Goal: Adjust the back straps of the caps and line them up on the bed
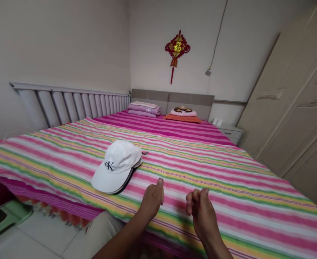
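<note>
A white baseball cap (pixel 123 158) with black CK letters lies on the striped bedspread, its brim toward the near left. Beneath it the edges of another light brim and a dark cap (pixel 128 182) show, so the caps are stacked. My left hand (pixel 153 198) is held above the bed, right of the caps and apart from them, thumb up and palm turned inward; its other fingers are partly hidden. Further right, my right hand (pixel 203 214) faces it with loosely bent fingers. Nothing shows in either hand.
The striped bedspread (pixel 245 194) covers the bed. Folded purple bedding (pixel 144 109) and a pink folded item (pixel 184 113) lie near the headboard (pixel 185 99). A radiator (pixel 74 102) lines the left wall. A green stool (pixel 9 216) stands at lower left, a wardrobe (pixel 288 108) at right.
</note>
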`<state>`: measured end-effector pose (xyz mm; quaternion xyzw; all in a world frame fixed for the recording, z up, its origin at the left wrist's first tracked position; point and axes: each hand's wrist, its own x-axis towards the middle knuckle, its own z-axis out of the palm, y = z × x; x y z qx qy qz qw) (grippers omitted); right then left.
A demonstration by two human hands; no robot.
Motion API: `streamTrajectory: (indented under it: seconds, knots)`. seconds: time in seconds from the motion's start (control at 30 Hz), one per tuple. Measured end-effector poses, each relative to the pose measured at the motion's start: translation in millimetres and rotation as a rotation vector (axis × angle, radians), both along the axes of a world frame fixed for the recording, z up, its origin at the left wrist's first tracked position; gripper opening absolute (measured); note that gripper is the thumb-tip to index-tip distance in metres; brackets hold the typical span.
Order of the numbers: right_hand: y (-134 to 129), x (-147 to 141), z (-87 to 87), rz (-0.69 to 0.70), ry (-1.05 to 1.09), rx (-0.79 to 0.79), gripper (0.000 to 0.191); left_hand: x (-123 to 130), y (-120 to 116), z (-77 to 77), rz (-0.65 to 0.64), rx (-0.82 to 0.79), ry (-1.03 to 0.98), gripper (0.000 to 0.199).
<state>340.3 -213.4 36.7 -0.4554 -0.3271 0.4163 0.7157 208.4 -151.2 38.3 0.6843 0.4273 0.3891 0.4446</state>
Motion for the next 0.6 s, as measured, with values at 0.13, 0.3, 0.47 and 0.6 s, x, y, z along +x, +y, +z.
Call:
streamTrajectory:
  seconds: [0.13, 0.3, 0.47, 0.6]
  knots:
    - [-0.4, -0.8, 1.0, -0.002, -0.033, -0.001, 0.05, 0.1, -2.4, 0.7, -0.011, -0.005, -0.004, 0.065]
    - [0.0, -0.8, -1.4, -0.016, -0.087, -0.022, 0.049, -1.9, -4.2, -4.2, -0.011, -0.03, -0.004, 0.066]
    - [-0.3, -0.6, -10.9, 0.086, -0.308, -0.106, 0.046, -14.6, -0.9, -28.5, 0.056, -0.121, -0.077, 0.064]
    - [-2.1, 0.6, -40.2, 0.253, -0.438, -0.238, 0.035, -48.7, 6.4, -58.8, 0.254, -0.362, -0.372, 0.039]
